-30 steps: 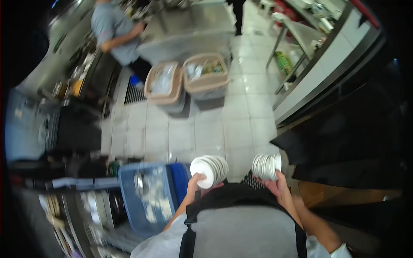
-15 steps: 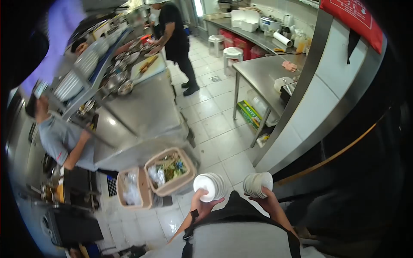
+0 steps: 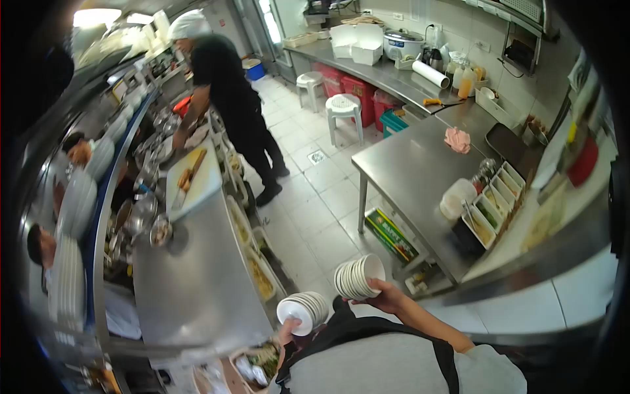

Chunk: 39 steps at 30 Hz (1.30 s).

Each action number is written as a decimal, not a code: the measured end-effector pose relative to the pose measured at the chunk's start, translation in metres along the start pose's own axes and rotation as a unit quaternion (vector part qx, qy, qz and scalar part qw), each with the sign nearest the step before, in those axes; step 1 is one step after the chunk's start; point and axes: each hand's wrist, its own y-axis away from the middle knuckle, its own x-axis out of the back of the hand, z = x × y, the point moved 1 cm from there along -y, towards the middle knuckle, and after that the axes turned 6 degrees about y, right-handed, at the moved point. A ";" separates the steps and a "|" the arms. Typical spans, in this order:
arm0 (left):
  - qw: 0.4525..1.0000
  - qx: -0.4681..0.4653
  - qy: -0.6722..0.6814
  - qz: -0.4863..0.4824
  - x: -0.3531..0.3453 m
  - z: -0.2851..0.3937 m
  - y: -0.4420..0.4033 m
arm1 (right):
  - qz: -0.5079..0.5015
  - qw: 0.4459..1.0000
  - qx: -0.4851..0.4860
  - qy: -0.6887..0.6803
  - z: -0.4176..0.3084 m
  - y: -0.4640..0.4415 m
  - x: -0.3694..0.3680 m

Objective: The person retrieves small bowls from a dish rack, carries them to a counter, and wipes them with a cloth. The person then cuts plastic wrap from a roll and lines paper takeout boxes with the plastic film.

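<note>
My left hand point(image 3: 289, 330) grips a stack of small white dishes point(image 3: 304, 311) turned on its side, the thumb lying over the end dish. A second stack of white dishes point(image 3: 356, 276), also tipped sideways, is held by my right hand point(image 3: 387, 297), with the thumb near the rim of the end dish. The two stacks are close together in front of my apron, a small gap between them. Most of the fingers are hidden behind the dishes.
A steel counter point(image 3: 190, 289) with a cutting board point(image 3: 195, 180) runs along the left, where a person in black point(image 3: 226, 92) works. On the right stands a steel table point(image 3: 413, 157) with a container rack point(image 3: 499, 197). White stools point(image 3: 344, 108) stand on the tiled floor farther back.
The view has moved forward and turned toward the right-hand table. The waste bins have slid to the bottom edge. Both hands still hold their stacks, the right one now raised higher.
</note>
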 end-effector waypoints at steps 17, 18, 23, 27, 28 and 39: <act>0.969 0.122 -0.140 -0.160 -0.253 0.173 -0.433 | 0.286 0.943 0.165 0.040 -0.244 -0.245 0.196; 0.970 0.118 -0.145 -0.156 -0.264 0.184 -0.449 | 0.282 0.944 0.159 0.059 -0.263 -0.262 0.205; 0.968 0.109 -0.160 -0.160 -0.318 0.233 -0.541 | 0.293 0.941 0.134 0.103 -0.339 -0.356 0.247; 0.953 0.143 -0.223 -0.143 -0.332 0.273 -0.652 | 0.300 0.927 0.143 0.175 -0.387 -0.437 0.291; 0.949 0.140 -0.244 -0.145 -0.346 0.286 -0.676 | 0.317 0.918 0.144 0.190 -0.399 -0.456 0.300; 0.807 0.278 -0.380 -0.358 -0.501 0.273 -0.869 | 0.567 0.786 0.245 -0.036 -0.438 -0.485 0.361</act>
